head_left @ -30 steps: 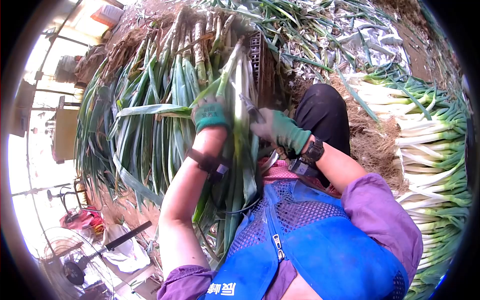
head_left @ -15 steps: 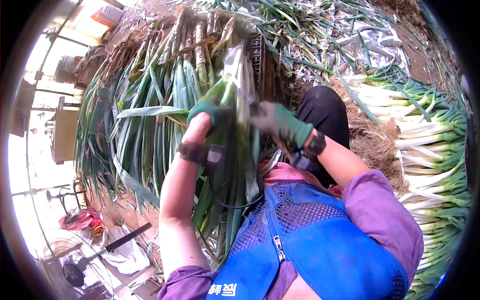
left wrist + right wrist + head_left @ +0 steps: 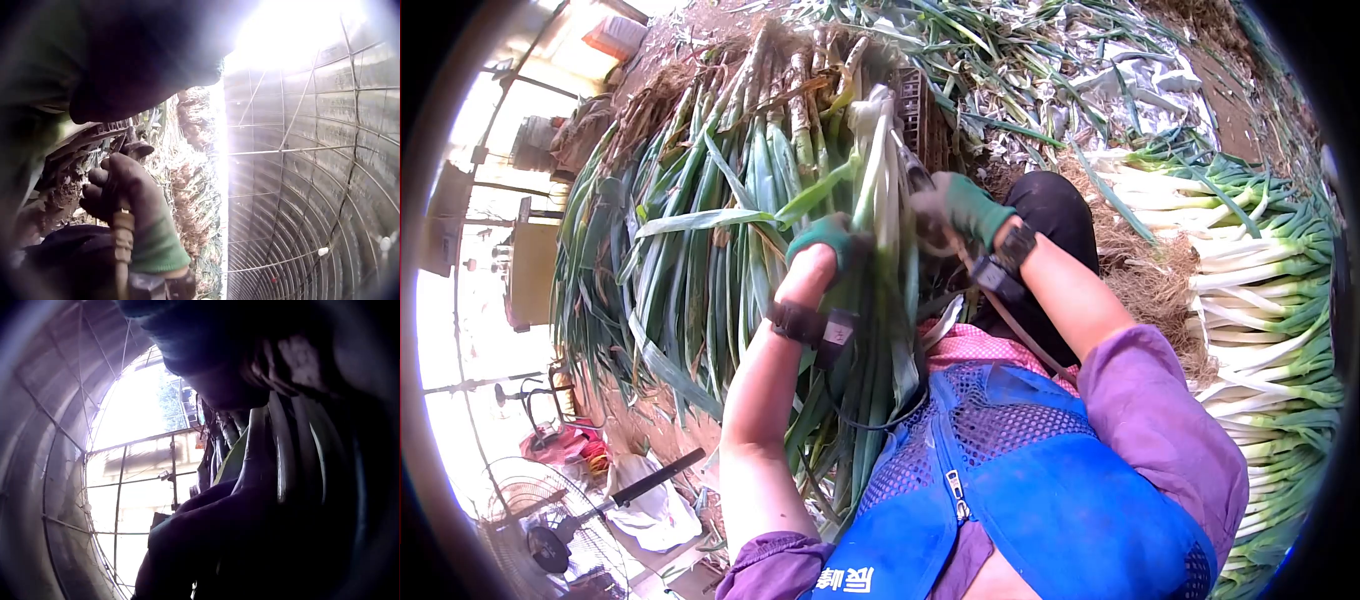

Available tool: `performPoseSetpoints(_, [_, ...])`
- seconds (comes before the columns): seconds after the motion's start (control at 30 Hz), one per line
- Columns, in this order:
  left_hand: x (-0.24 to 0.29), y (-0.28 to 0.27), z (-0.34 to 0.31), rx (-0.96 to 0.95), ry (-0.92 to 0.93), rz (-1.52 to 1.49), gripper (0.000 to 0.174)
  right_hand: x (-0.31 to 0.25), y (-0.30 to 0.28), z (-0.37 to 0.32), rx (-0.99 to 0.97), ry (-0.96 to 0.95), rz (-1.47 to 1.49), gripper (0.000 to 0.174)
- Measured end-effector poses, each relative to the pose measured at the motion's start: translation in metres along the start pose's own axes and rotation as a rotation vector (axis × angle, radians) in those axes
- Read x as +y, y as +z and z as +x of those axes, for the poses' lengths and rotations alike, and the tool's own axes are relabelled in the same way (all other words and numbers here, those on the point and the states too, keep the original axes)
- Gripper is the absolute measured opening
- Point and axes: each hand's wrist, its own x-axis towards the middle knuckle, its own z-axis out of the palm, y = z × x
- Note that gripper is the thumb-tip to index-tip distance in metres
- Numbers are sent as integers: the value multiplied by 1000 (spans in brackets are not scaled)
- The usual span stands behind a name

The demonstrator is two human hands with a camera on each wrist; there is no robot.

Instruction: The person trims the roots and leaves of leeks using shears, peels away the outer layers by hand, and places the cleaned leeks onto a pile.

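Observation:
Gloved in green, my left hand grips a large green onion over the pile of stalks, its fingers mostly hidden behind the back of the glove. My right hand, also gloved, holds an air blow gun close to the right of that stalk, with its nozzle pointing toward the pale upper part. In the left wrist view the right hand is curled round the gun, and a hose fitting comes out below it. A hose trails down past the knee. The right wrist view is dark.
Uncleaned green onions lie heaped at left, roots away from the body. Cleaned white stalks are stacked at right beside the knee. A plastic crate stands beyond the hands. Peeled leaves litter the ground. A fan stands lower left.
My left hand has turned over and gripped lower on the stalk, whose top now shows whiter with loosened skin. The right hand with the blow gun has moved slightly up and right.

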Motion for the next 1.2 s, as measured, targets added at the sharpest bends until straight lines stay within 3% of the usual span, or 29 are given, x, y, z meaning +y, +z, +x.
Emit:
performPoseSetpoints(0.07, [-11,5,6,1,20,-30,54,-9,-6,16,-28,95,72,39])
performPoseSetpoints(0.13, [-9,3,1,11,10,-21,53,5,-4,60,127,-24,-116,39])
performPoseSetpoints(0.33, [-14,-2,-15,-44,44,-81,54,1,-11,80,54,139,-30,46])
performPoseSetpoints(0.43, [-17,-13,-33,-75,21,-58,59,-1,-8,59,44,74,-256,49])
performPoseSetpoints(0.47, [-19,-13,-32,-89,1,-57,58,-3,-9,43,18,-141,-389,51])
performPoseSetpoints(0.63, [-17,-8,-40,-59,6,-18,57,-10,-7,32,69,104,-145,54])
performPoseSetpoints(0.73, [-14,-8,-68,36,195,-4,57,-6,-2,32,50,-136,-271,54])
performPoseSetpoints(0.8, [-11,-17,-83,-51,101,220,56,-5,-4,30,75,-105,-268,55])
performPoseSetpoints(0.83, [1,-34,-97,-200,38,321,55,-5,-6,31,61,-63,-277,56])
performPoseSetpoints(0.93, [-14,-64,-121,-392,-26,0,47,-4,-7,23,43,-62,-309,54])
performPoseSetpoints(1.0, [-41,-64,-110,-91,37,-60,39,-4,-3,17,-22,-69,-290,52])
performPoseSetpoints(1.03, [-45,-68,-101,125,188,-97,34,-14,-1,5,-48,-62,-364,50])
performPoseSetpoints(1.07, [-44,-74,-89,175,178,-259,36,-12,5,0,-43,-91,-312,45])
performPoseSetpoints(1.1, [-60,-75,-61,255,254,-231,44,-8,10,-4,-36,-120,-261,40])
performPoseSetpoints(1.13, [-41,-91,-54,242,202,-221,54,-6,15,-9,-27,-148,-208,36])
performPoseSetpoints(1.2, [-52,-84,-2,577,226,-74,62,-10,17,-25,-18,-138,-228,40])
